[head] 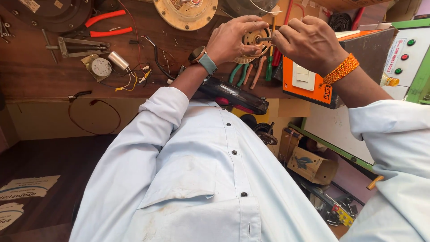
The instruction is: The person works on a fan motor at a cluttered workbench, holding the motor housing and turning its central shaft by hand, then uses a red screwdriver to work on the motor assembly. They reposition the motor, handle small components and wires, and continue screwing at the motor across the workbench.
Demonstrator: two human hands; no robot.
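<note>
head view, looking down over a pale blue shirt (201,179) to a dark wooden workbench (36,71). the left hand (235,38), with a wristwatch (204,60) on its wrist, has its fingers curled closed around the rim of a small round motor part (253,40), held above the bench's near edge. the right hand (309,42), an orange thread band (341,69) at its wrist, is pinched shut on a thin metal shaft (265,39) at the part's centre; whether this is a tool or the part's own spindle cannot be told. below the hands lie green-handled pliers (239,74); an orange switch box (307,83) sits just right. red-handled pliers (107,24) rest well apart, upper left.
</note>
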